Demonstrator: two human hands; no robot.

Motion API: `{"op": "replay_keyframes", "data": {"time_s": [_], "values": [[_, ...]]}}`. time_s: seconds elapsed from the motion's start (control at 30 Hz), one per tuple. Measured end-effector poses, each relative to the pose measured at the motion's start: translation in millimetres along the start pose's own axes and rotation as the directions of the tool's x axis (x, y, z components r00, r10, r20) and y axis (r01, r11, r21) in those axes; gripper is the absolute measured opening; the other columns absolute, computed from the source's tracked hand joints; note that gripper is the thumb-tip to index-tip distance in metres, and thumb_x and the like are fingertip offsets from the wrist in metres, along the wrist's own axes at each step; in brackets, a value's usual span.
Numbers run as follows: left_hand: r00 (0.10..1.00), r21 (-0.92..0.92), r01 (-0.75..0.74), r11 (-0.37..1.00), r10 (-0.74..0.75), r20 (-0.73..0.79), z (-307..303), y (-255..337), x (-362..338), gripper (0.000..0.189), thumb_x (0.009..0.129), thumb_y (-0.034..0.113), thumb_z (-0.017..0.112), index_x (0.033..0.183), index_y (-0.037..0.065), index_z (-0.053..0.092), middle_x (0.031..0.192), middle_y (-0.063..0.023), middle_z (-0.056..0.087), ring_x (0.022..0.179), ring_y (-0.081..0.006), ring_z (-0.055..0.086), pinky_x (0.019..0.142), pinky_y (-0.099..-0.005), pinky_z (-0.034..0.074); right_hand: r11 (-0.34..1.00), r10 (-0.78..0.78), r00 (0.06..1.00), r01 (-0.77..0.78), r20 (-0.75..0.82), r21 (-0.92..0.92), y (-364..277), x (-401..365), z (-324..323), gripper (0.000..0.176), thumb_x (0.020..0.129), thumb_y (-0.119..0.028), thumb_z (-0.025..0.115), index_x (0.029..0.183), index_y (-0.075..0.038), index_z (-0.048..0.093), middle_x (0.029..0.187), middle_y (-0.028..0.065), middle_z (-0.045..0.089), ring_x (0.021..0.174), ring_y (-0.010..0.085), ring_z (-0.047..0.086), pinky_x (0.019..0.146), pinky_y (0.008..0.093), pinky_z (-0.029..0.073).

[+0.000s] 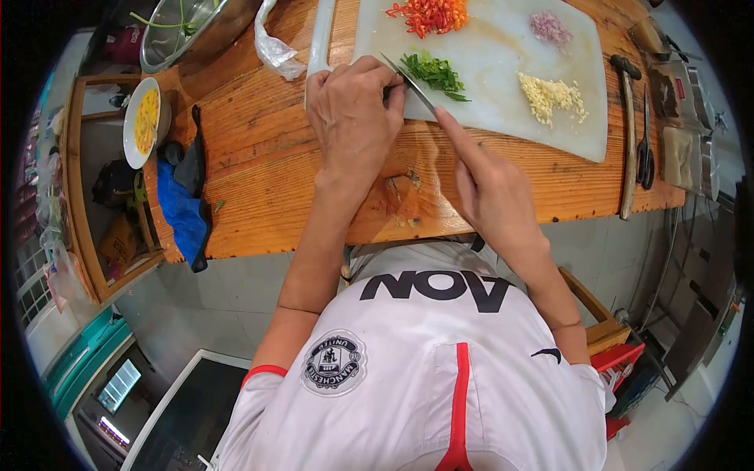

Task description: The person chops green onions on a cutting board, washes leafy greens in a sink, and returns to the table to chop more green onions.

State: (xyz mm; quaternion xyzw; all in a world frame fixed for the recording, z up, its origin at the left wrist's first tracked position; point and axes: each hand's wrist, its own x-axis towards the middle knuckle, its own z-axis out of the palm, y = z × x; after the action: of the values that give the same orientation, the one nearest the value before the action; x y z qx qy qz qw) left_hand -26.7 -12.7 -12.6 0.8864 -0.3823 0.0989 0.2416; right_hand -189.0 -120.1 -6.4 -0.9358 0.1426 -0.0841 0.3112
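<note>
Knife (412, 85) handle hidden inside the left hand (353, 110), whose grip is closed around it. The blade lies slanted over the cutting board's (503, 118) near edge on the tabletop (267, 180), just beside the chopped greens (437, 74). Right hand (491, 184) holds nothing: forefinger extended to the blade tip, other fingers curled.

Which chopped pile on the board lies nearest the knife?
The green pile, right beside the knife blade; red pile, pink pile, pale pile lie farther.
</note>
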Motion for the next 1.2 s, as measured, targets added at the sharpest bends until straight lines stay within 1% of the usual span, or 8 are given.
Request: {"op": "replay_keyframes", "data": {"time_s": [0.13, 0.23, 0.33, 0.53, 0.73, 0.83, 1.03, 1.2], "values": [[0.998, -0.115, 0.045, 0.992, -0.049, -0.031, 2, -2, -2, 0.007, 0.077, 0.015, 0.079, 0.080, 0.010, 0.077, 0.083, -0.0024, 0.070, 0.081, -0.0233, 0.065, 0.083, -0.0374, 0.039, 0.997, -0.032, 0.999, 0.034, -0.027, 0.067, 6, 6, 2, 0.060, 0.090, -0.002, 0.058, 0.148, -0.017, 0.049, 0.074, 0.0196, 0.060, 0.059, 0.0347, 0.061, 0.059, 0.0449, 0.050], [0.997, -0.152, 0.072, 0.986, -0.077, -0.027, 4, -6, -3, 0.007, 0.076, 0.016, 0.079, 0.079, 0.010, 0.077, 0.083, -0.0016, 0.071, 0.080, -0.0228, 0.065, 0.082, -0.0366, 0.039, 0.951, 0.150, 0.980, -0.179, 0.129, 0.252, 4, -3, -24, 0.058, 0.090, 0.001, 0.058, 0.146, -0.015, 0.053, 0.075, 0.0212, 0.061, 0.058, 0.0337, 0.060, 0.059, 0.0434, 0.049], [0.998, -0.121, 0.045, 0.992, -0.050, -0.034, 4, -5, -2, 0.006, 0.077, 0.016, 0.079, 0.079, 0.010, 0.077, 0.084, -0.0015, 0.071, 0.079, -0.0226, 0.065, 0.082, -0.0367, 0.039, 0.934, 0.159, 0.983, -0.181, 0.096, 0.308, 6, -9, -24, 0.057, 0.089, 0.002, 0.057, 0.143, -0.014, 0.055, 0.076, 0.0213, 0.061, 0.058, 0.0324, 0.060, 0.059, 0.0421, 0.048], [0.998, -0.122, 0.039, 0.992, -0.044, -0.036, 4, -5, -1, 0.007, 0.076, 0.014, 0.079, 0.079, 0.008, 0.076, 0.083, -0.0019, 0.070, 0.079, -0.0228, 0.065, 0.083, -0.0371, 0.040, 0.990, 0.026, 0.999, -0.030, 0.034, 0.136, 5, -9, -16, 0.061, 0.089, 0.000, 0.058, 0.147, -0.017, 0.051, 0.071, 0.0184, 0.059, 0.059, 0.0339, 0.061, 0.059, 0.0447, 0.049], [0.999, -0.078, 0.001, 0.997, -0.005, -0.051, 4, -2, -3, 0.005, 0.077, 0.013, 0.078, 0.080, 0.009, 0.076, 0.085, -0.0017, 0.069, 0.082, -0.0235, 0.064, 0.082, -0.0378, 0.041, 0.999, 0.012, 1.000, -0.012, 0.004, -0.046, -3, 8, 4, 0.061, 0.091, -0.006, 0.060, 0.149, -0.018, 0.046, 0.072, 0.0175, 0.061, 0.063, 0.0364, 0.063, 0.060, 0.0477, 0.050], [0.994, -0.113, 0.000, 0.994, -0.012, -0.106, 8, -5, -8, 0.004, 0.078, 0.013, 0.078, 0.079, 0.009, 0.076, 0.087, -0.0012, 0.068, 0.086, -0.0232, 0.063, 0.081, -0.0377, 0.042, 0.996, -0.003, 1.000, 0.004, -0.020, 0.090, 4, 5, -1, 0.059, 0.091, -0.004, 0.058, 0.147, -0.017, 0.050, 0.074, 0.0201, 0.062, 0.061, 0.0367, 0.062, 0.060, 0.0465, 0.050], [0.997, -0.080, 0.038, 0.996, -0.043, -0.071, 10, -2, -10, 0.009, 0.079, 0.013, 0.078, 0.087, 0.008, 0.078, 0.090, -0.0018, 0.071, 0.089, -0.0241, 0.064, 0.083, -0.0381, 0.045, 0.945, 0.176, 0.982, -0.190, 0.074, 0.265, 1, -14, -35, 0.055, 0.089, 0.001, 0.057, 0.142, -0.015, 0.056, 0.074, 0.0236, 0.060, 0.061, 0.0359, 0.061, 0.060, 0.0431, 0.048], [0.995, -0.100, 0.046, 0.994, -0.054, -0.079, 9, -4, -9, 0.007, 0.078, 0.015, 0.079, 0.082, 0.009, 0.077, 0.088, 0.0000, 0.069, 0.088, -0.0215, 0.063, 0.081, -0.0373, 0.041, 0.980, 0.066, 0.998, -0.068, 0.017, 0.185, 0, -9, -22, 0.059, 0.089, 0.000, 0.059, 0.145, -0.017, 0.053, 0.071, 0.0212, 0.060, 0.060, 0.0355, 0.061, 0.059, 0.0449, 0.048]]}}
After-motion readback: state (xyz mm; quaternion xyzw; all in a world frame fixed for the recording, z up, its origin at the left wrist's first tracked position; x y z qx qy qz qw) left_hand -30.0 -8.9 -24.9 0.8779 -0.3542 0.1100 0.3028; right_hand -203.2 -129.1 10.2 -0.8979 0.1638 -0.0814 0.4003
